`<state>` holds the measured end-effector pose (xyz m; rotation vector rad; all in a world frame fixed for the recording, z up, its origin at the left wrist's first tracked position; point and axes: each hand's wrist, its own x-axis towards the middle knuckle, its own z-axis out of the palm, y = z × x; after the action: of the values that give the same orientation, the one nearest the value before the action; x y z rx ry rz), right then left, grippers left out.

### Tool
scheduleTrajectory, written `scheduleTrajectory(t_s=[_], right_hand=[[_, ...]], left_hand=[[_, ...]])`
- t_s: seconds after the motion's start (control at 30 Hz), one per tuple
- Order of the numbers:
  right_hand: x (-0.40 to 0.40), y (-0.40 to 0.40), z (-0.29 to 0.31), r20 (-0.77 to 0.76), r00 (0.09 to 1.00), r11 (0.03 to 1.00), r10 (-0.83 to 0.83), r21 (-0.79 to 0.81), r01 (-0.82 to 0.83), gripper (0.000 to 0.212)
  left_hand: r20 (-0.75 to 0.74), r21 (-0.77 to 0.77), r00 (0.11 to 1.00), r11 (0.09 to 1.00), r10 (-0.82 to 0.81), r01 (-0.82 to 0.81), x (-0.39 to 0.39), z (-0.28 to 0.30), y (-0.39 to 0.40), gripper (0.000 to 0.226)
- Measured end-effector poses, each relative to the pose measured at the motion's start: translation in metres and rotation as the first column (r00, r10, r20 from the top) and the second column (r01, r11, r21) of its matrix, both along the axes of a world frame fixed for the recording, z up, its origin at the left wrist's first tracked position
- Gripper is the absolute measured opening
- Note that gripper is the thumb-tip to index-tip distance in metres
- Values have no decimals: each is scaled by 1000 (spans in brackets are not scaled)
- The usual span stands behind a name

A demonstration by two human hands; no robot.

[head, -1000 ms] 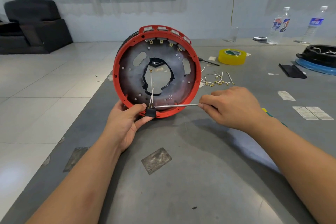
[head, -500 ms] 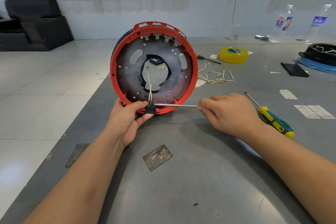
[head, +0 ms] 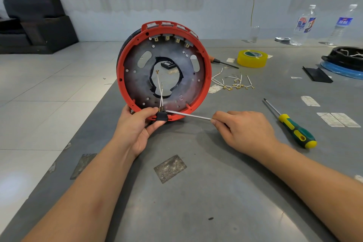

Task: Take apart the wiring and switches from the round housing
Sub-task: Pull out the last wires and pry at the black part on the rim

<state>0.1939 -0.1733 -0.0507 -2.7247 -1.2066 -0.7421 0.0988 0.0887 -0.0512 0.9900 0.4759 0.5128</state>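
The round housing (head: 204, 76), red-rimmed with a grey inner plate, stands on edge on the grey table. Several switches (head: 167, 37) with brass terminals sit along its top rim. At its bottom edge my left hand (head: 135, 129) pinches a small black switch (head: 162, 116) between thumb and fingers. Two white wires (head: 160, 92) rise from the switch in front of the plate. My right hand (head: 245, 131) holds a thin metal tool shaft (head: 188, 115) whose tip touches the black switch.
Loose white wires with brass terminals (head: 233, 82) lie right of the housing. A green-yellow screwdriver (head: 294, 129) lies at the right, a yellow tape roll (head: 252, 58) and an orange-handled screwdriver (head: 222, 62) behind. Two bottles (head: 303, 25) and another black housing (head: 345, 59) are far right.
The view has shifted, and the green-yellow screwdriver now shows fully beside my right hand. Both hands keep their hold at the housing's bottom edge.
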Motion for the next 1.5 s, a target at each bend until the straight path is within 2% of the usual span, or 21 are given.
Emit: scheduleTrajectory(t_s=[0.4, 0.77, 1.33, 1.5], right_hand=[[-7, 2, -9, -73, 997, 999, -25, 45, 28, 35], [-10, 6, -8, -95, 995, 998, -32, 52, 37, 35], [-1, -2, -4, -61, 998, 999, -15, 47, 18, 43], [4, -8, 1, -57, 998, 997, 18, 70, -14, 36]], left_hand=[[8, 10, 1000, 1000, 10, -10, 0, -2, 0, 41], [40, -41, 999, 999, 16, -15, 1, -3, 1, 43], [46, 18, 999, 1000, -5, 5, 1, -7, 2, 39], [56, 14, 998, 1000, -9, 8, -1, -8, 2, 34]])
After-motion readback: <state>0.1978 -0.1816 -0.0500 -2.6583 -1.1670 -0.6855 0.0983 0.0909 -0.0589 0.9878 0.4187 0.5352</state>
